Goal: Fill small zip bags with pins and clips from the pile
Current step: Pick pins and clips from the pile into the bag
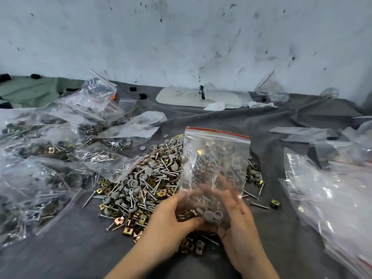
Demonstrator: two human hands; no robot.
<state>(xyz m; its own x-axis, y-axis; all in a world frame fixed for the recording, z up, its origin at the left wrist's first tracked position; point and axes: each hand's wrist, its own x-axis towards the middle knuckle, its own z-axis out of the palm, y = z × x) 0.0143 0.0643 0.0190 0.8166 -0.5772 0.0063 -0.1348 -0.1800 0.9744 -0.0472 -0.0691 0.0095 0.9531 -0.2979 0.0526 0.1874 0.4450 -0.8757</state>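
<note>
The zip bag [215,158] standing over the pile [145,182] is clear, glossy plastic, crinkled, with a red strip along its top. In the pile lie bright metal pins [169,173], brass-coloured metal clips [128,230] with a dull sheen, and matt grey plastic caps [131,182]. Under the pile the tabletop wears a dark grey matt cloth [70,248], wrinkled. Left of the pile, filled bags [40,158] show the same shiny clear film, as do the bags on the right [332,188]. Behind the pile are a smooth white board [181,97] and a rough, scuffed white wall [181,37].
</note>
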